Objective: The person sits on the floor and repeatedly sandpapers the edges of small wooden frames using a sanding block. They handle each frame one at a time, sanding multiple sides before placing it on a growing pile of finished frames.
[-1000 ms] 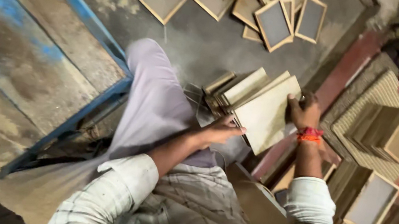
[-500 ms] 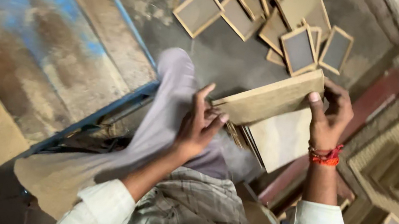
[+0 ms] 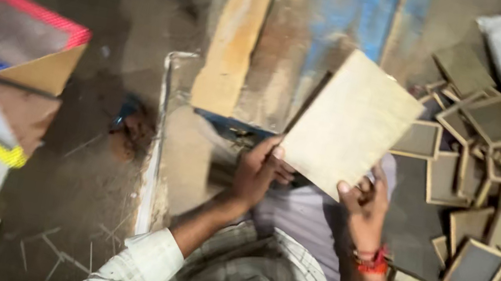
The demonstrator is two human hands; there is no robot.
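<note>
Dusty floor (image 3: 90,153) fills the frame's left. At centre, a stack of wooden boards (image 3: 349,124) tilts, its lower edge pinched by left hand (image 3: 256,174) and right hand (image 3: 364,205), grip closed on it. Small framed slates (image 3: 494,197) crowd the right.
</note>
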